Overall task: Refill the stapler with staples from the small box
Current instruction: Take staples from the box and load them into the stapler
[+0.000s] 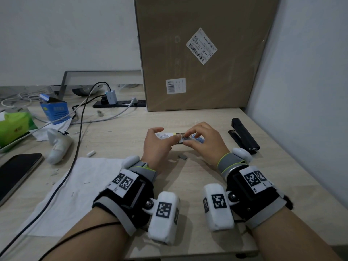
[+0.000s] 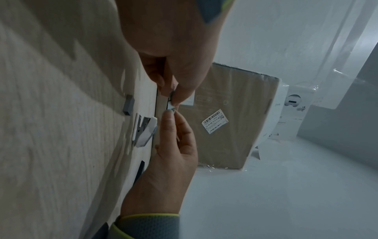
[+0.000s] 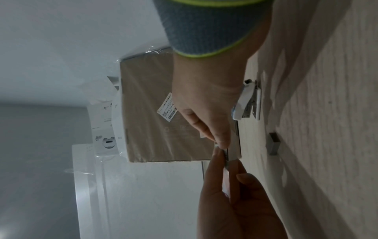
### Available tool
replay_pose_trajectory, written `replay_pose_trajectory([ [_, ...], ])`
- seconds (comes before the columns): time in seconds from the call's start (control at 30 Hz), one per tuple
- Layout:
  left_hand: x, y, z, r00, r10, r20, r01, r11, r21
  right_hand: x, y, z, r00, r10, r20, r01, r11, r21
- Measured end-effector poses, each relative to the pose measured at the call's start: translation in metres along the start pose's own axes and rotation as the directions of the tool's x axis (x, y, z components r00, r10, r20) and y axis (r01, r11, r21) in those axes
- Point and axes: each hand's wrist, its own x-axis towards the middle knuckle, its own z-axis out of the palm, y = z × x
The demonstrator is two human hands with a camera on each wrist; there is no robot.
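Fingers point(image 1: 185, 135) of both hands pinching small box point(image 1: 169, 136) — pale, flat, slid open, black stapler point(image 1: 243, 136) aside

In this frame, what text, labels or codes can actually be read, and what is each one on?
"15 YS EE 15-X 32": tilted white shipping label on the big cardboard box; its small print and barcode are unreadable.
Lower white barcode sticker on that box: too small.
Blue carton: print blurred.
Small staple box in the hands: print unreadable.
Wrist markers: coded patterns, no words.

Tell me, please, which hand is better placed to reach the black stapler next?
Probably the right hand: the black stapler lies on its side of the table. The left hand grips the small box and lies farther off.
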Motion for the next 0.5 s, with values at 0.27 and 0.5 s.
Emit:
replay_pose_trajectory([
  [0.27,0.005,-0.003,-0.005,0.996,-0.021,-0.082,0.021,1.000,-0.004,0.000,0.000,-0.002,0.979,0.051,-0.197,-0.024,0.990,0.139],
  [0.5,0.016,-0.004,-0.019,0.979,-0.054,-0.195,0.048,0.998,-0.032,-0.002,0.001,0.001,0.991,0.124,0.040,-0.127,0.990,0.068],
])
